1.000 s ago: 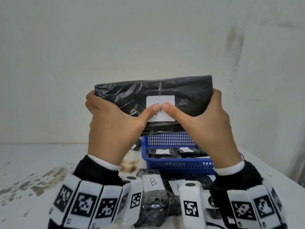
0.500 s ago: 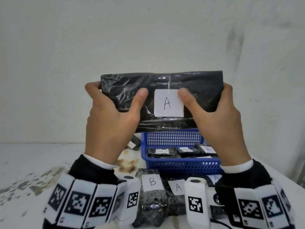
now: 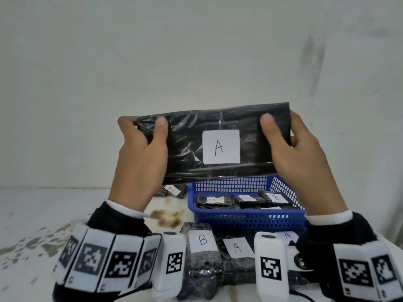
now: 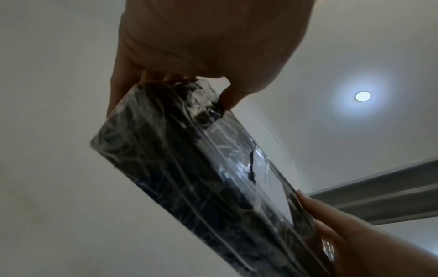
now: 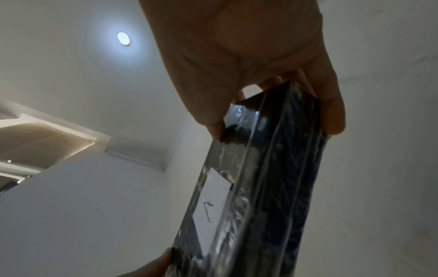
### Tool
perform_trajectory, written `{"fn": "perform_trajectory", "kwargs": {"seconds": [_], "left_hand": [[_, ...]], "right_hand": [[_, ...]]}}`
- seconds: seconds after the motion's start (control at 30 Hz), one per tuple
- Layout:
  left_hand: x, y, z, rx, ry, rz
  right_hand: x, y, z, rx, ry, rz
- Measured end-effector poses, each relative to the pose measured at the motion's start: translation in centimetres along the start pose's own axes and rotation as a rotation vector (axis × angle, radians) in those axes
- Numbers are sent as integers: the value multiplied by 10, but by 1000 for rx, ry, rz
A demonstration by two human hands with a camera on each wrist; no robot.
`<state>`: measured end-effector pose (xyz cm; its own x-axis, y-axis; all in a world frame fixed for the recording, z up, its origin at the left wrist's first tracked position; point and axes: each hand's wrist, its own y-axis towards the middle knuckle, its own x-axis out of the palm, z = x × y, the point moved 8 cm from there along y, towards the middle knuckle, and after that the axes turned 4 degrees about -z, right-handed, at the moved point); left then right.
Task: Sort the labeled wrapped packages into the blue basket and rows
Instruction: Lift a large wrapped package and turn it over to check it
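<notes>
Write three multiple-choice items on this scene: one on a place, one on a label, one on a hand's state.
1. Where is the blue basket?
A. on the table, below the held package
B. on the floor
C. on top of the held package

2. What letter is on the held package's label?
A. B
B. A
C. C

3. What is the left hand doing?
A. lying flat on the table
B. pointing at the wall
C. gripping the held package

Key: 1 A, it sits on the table under the raised package; 2 B, the letter A faces the camera; 3 C, its thumb and fingers clamp the package's end.
</notes>
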<state>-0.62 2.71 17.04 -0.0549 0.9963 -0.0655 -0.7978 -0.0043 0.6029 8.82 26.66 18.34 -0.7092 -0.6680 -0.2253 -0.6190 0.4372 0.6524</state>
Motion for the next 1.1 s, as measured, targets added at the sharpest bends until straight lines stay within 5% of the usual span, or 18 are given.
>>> {"fn": "perform_trajectory", "kwargs": {"seconds": [0.8, 1.1], "left_hand": [[4, -18, 17, 3, 202, 155], [7, -17, 13, 15, 130, 100]], "right_hand": [[22, -18, -7, 127, -141, -21], [19, -16, 3, 192, -263, -22]]}}
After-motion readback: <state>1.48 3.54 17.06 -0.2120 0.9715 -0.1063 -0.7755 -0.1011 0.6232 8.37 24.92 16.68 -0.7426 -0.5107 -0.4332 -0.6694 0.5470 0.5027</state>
